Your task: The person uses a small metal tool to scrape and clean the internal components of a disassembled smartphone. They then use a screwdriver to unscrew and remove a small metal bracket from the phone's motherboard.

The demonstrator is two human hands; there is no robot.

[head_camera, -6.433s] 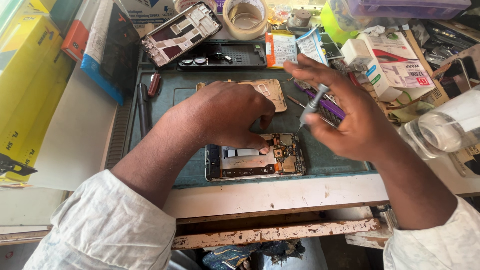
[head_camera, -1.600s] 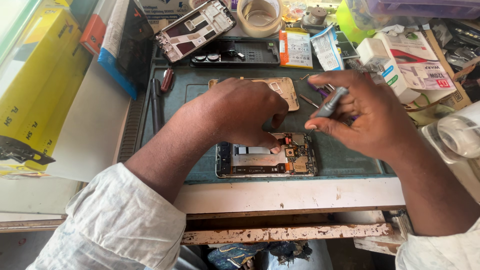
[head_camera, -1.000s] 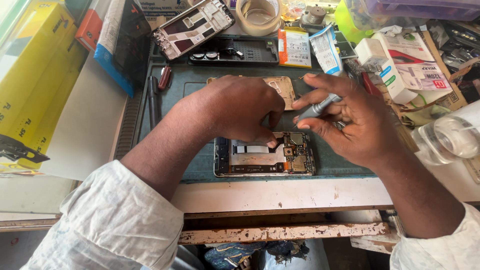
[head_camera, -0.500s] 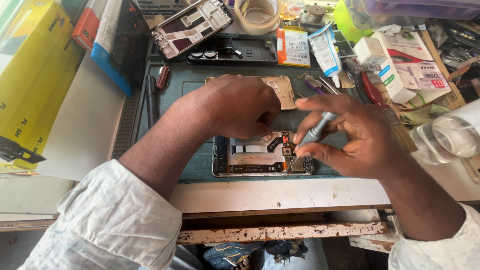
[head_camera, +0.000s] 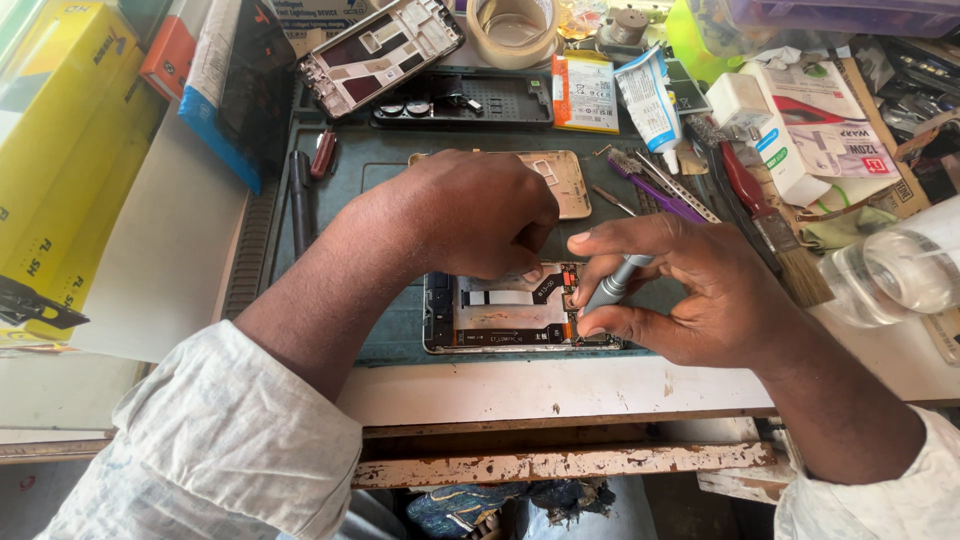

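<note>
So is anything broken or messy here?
The phone under both hands lies opened, back off and insides bare. The bench edge below has flaking, chipped paint. Tools and a brush lie jumbled at the right. Nothing looks spilled.

A worn pale surface (head_camera: 560, 385) carries a dark green mat (head_camera: 385, 165), yellow boxes (head_camera: 60, 150) and a clear bottle (head_camera: 890, 275).

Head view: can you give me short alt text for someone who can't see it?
A left hand steadies an opened phone on a green work mat while the right hand holds a grey screwdriver against its inner parts; tools and boxes surround them.
</note>
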